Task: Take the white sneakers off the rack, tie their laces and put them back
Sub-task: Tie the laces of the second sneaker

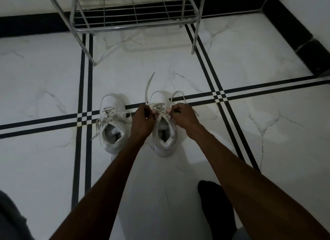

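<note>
Pinching flat laces (149, 87), left hand (142, 121), right hand (184, 117) grips closed; leather sneaker (165, 143).

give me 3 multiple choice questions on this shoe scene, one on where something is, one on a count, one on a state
1. Where do the white sneakers stand?
A. on the rack's shelf
B. on the floor in front of the rack
C. on a chair

2. How many sneakers are in view?
A. one
B. two
C. four

3. What is happening to the right-hand sneaker's laces?
A. both hands hold them
B. they lie untouched
C. they have been removed

Answers:
1 B: the left sneaker and right sneaker sit on the tiled floor, while the metal rack shelf behind holds nothing visible.
2 B: only this pair shows.
3 A: the left hand and right hand each pinch a lace over it.
</note>
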The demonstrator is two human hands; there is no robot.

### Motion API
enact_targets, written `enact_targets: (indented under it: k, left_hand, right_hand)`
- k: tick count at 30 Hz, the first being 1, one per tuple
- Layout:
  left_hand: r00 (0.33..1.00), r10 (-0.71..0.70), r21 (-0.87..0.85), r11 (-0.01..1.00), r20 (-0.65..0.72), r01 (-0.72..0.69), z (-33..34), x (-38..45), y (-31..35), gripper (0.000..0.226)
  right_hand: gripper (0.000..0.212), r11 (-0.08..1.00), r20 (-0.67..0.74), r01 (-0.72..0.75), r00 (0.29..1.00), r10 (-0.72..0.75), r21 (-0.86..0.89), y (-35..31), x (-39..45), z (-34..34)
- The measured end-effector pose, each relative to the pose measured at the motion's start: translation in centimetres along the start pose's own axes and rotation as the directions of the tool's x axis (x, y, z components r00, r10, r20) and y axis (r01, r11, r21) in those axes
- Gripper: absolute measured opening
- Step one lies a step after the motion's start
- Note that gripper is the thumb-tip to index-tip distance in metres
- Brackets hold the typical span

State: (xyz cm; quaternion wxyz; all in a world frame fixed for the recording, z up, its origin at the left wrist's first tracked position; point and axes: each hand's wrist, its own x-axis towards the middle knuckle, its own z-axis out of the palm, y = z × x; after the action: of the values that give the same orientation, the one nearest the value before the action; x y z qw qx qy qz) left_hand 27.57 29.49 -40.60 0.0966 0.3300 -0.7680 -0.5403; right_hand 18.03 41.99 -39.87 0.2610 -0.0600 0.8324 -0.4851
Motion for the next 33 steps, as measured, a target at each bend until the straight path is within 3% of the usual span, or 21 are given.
enact_targets:
  k: [4,5,7,9,11,14,19,23,25,28,30,33]
  left_hand:
    - [0.976,-0.117,-0.464,0.865,0.185,0.191,-1.9,0.1,2.7,0.021]
    - [0.981,-0.081,-0.471,0.868,0.176,0.156,-2.5,0.2,3.5,0.022]
    - [0.989,0.045,-0.394,0.919,0.142,0.015,-3.5,0.6,4.9,0.03]
    - [0.979,0.167,-0.287,0.95,0.119,-0.128,-4.2,1.0,6.2,0.035]
    - [0.953,0.271,-0.169,0.954,0.136,-0.247,-4.5,1.4,6.9,0.034]
    - [0.943,0.247,-0.168,0.963,0.224,-0.212,-4.5,1.6,6.6,0.038]
    - [0.927,0.13,-0.179,0.981,0.351,-0.07,-3.4,0.8,4.9,0.043]
    - [0.949,0.051,-0.171,0.985,0.312,0.004,-2.6,1.2,4.0,0.031]
    - [0.96,0.022,-0.162,0.987,0.279,0.025,-2.0,1.3,4.0,0.033]
    - [0.966,-0.006,-0.181,0.982,0.258,0.054,-1.3,1.1,3.8,0.036]
    - [0.956,0.062,-0.153,0.988,0.287,-0.018,-1.4,1.0,3.6,0.034]
    - [0.937,0.22,0.164,0.949,0.27,-0.27,-2.0,1.9,3.1,0.038]
  right_hand:
    - [0.015,0.954,0.066,-0.058,0.997,0.04,0.293,-1.7,-0.1,-0.8]
    - [0.014,0.945,0.065,-0.054,0.997,0.034,0.324,-2.3,-0.2,-0.9]
    - [0.015,0.978,0.061,0.055,0.996,-0.068,0.202,-3.5,-0.3,-0.9]
    - [0.018,0.981,0.221,0.193,0.957,-0.187,-0.009,-4.8,-0.7,-1.1]
    - [0.021,0.941,0.457,0.294,0.869,-0.19,-0.168,-6.4,-1.4,-1.4]
    - [0.019,0.885,0.57,0.397,0.797,-0.2,-0.244,-7.9,-1.8,-2.1]
    - [0.045,0.826,0.448,0.458,0.846,-0.29,-0.329,-7.2,-0.9,-3.1]
    - [0.027,0.77,0.368,0.519,0.844,-0.391,-0.372,-6.6,0.1,-4.1]
    - [0.013,0.754,0.238,0.529,0.848,-0.473,-0.389,-5.8,0.2,-4.0]
    - [0.01,0.778,0.065,0.507,0.85,-0.523,-0.371,-4.9,0.2,-3.3]
    - [0.013,0.844,0.003,0.47,0.874,-0.486,-0.257,-4.8,0.3,-3.2]
    - [0.016,0.926,-0.004,0.375,0.927,-0.375,-0.032,-4.9,0.4,-3.4]
